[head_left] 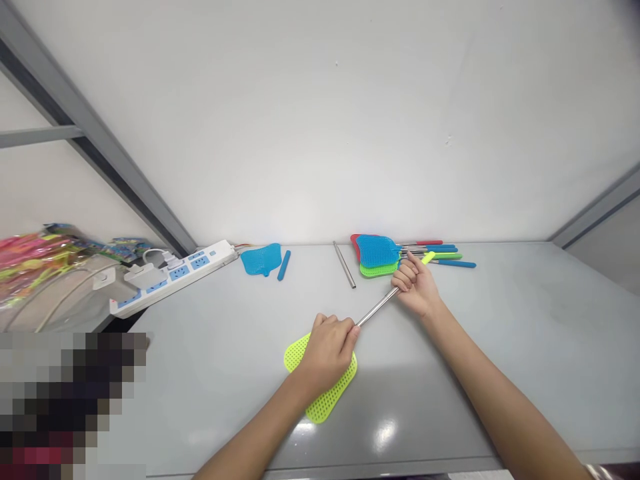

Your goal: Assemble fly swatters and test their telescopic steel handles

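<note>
A fly swatter with a yellow-green perforated head (324,405) and a metal rod is held between my two hands above the grey table. My left hand (330,350) is closed around it where the rod meets the head, covering that joint. Farther along, my right hand (416,285) wraps the handle end, and a yellow-green tip pokes out past its fingers. Just beyond that hand lies a stack of fly swatters (379,252) with blue, green and red heads.
A loose metal rod (345,265) lies left of the stack. Farther left are a blue swatter head (261,259) and a blue handle grip (284,265). A white power strip (173,280) with plugs and cables stands at the left, beside plastic-wrapped colourful items (35,267). A wall closes off the back.
</note>
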{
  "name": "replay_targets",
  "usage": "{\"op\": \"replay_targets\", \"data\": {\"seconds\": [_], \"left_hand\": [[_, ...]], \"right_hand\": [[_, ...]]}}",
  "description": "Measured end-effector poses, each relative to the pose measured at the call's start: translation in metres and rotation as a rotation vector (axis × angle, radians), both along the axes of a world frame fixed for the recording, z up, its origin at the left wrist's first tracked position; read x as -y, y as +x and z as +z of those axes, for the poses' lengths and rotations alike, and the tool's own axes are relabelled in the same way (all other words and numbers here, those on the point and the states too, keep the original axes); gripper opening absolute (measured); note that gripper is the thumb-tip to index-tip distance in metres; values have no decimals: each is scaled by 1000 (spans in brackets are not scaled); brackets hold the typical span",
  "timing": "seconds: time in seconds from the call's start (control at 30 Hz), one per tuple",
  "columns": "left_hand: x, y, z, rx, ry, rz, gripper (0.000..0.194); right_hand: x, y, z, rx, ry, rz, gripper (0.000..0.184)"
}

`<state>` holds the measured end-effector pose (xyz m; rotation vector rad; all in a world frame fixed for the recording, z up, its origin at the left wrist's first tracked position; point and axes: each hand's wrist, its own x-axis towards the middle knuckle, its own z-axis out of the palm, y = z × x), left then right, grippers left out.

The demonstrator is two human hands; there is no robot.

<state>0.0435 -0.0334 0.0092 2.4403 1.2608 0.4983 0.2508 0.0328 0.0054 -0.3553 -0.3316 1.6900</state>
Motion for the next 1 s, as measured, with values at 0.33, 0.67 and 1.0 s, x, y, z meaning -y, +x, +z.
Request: {"op": "replay_targets", "data": {"seconds": [0.33, 0.67, 1.0], "left_hand": [[-6, -7, -2, 16, -88, 20, 35], [-7, -9, -2, 55, -123, 49, 35], [-8, -11, 2, 52, -128, 58, 36]], "right_hand": [[1, -10, -10, -22, 4, -53, 40], [4, -19, -14, -66, 18, -87, 39], [8, -26, -13, -103, 55, -66, 40]]}}
